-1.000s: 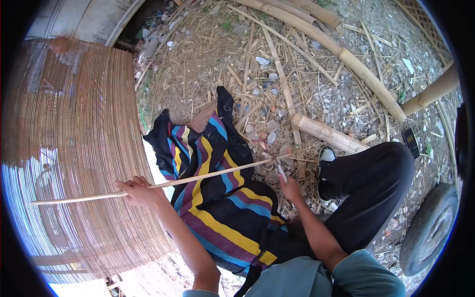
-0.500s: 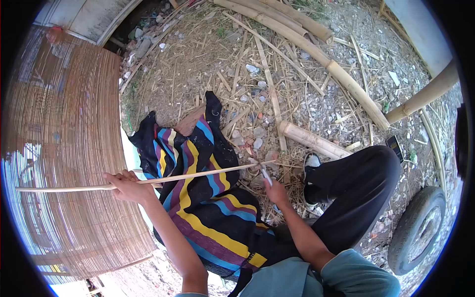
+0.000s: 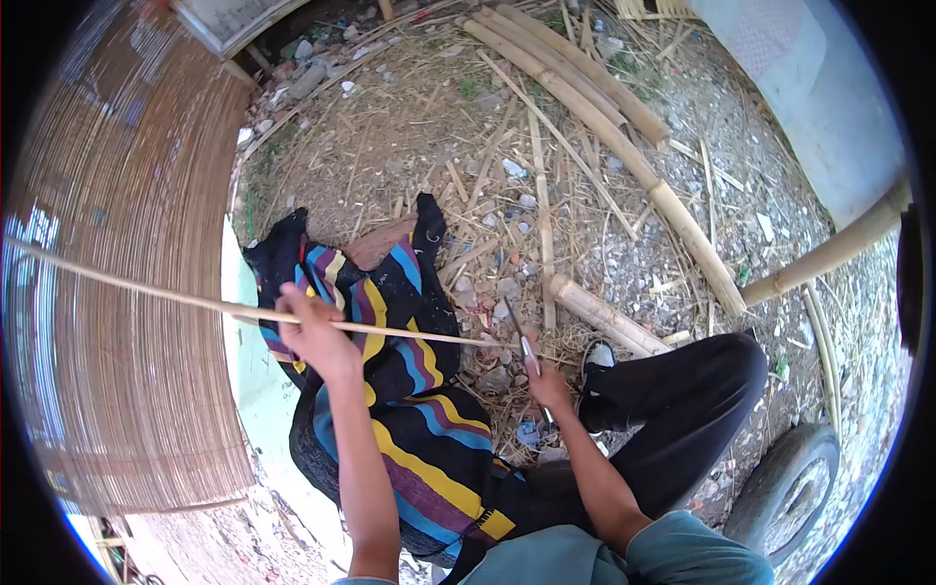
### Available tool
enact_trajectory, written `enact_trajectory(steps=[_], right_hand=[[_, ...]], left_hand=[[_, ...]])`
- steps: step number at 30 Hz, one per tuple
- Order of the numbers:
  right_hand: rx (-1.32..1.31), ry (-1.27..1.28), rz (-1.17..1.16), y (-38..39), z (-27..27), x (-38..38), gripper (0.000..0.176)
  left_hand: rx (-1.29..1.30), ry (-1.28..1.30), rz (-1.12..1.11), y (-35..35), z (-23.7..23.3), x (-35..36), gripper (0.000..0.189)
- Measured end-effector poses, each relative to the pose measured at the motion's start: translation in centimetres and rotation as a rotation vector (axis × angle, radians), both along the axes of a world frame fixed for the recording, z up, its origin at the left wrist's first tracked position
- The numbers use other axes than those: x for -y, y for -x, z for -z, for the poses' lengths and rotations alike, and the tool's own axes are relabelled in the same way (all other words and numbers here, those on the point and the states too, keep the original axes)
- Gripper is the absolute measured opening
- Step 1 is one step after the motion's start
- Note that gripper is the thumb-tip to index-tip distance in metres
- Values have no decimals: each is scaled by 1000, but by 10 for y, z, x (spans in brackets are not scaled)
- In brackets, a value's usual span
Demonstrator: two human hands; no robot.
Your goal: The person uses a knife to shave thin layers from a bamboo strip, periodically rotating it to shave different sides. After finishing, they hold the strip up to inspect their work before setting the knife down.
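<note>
A long thin bamboo strip (image 3: 205, 302) runs from the left edge to the middle of the view. My left hand (image 3: 317, 334) is closed around it, over the striped cloth (image 3: 439, 480) on my lap. My right hand (image 3: 548, 387) grips a knife (image 3: 529, 353), whose dark blade points up and away. The strip's right end lies beside the knife, near the blade's base; whether they touch is hard to tell.
A slatted bamboo screen (image 3: 136, 292) hangs at the left. Thick bamboo poles (image 3: 673, 210) and split pieces lie on the littered ground ahead. A tyre (image 3: 785, 492) stands at the lower right. A pale panel (image 3: 799, 88) is at the upper right.
My left hand has moved right along the strip and up. The strip now slopes down to the right instead of up. The knife has turned, its blade showing more clearly.
</note>
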State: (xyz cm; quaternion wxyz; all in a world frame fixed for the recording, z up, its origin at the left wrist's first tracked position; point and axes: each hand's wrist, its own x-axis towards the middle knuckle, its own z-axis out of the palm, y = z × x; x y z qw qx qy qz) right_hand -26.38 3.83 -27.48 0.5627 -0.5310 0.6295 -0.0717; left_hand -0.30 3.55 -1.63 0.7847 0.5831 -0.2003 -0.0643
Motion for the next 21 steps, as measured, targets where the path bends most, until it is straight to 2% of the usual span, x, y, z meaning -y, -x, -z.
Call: enact_trajectory(steps=[2, 4, 8, 10, 12, 14, 16, 17, 18, 20, 21], right_hand=[[109, 39, 113, -7, -8, 14, 54], [265, -47, 203, -4, -45, 29, 47], [279, 139, 5, 19, -131, 61, 43], [264, 226, -31, 29, -163, 69, 42], [309, 256, -66, 41, -182, 73, 41], [334, 275, -88, 47, -185, 79, 39], [124, 672, -177, 52, -174, 84, 38], [104, 529, -119, 53, -155, 87, 37], [122, 521, -110, 48, -155, 84, 37], [468, 163, 260, 29, -163, 75, 38], [537, 134, 301, 24, -164, 74, 39]], left_hand=[[103, -117, 57, 11, 14, 7, 31], [-42, -42, 261, 17, 40, 15, 24], [-67, -73, 443, 40, 101, 34, 11], [-61, -272, 490, 52, 117, 34, 14], [-79, -245, 533, 59, 146, 35, 17], [36, -300, 512, 61, 181, 34, 16], [19, -321, 513, 61, 178, 33, 14], [45, -283, 567, 57, 174, 33, 14], [75, -247, 624, 53, 169, 34, 14], [77, -273, 673, 50, 142, 34, 12], [143, -268, 684, 46, 129, 37, 10]])
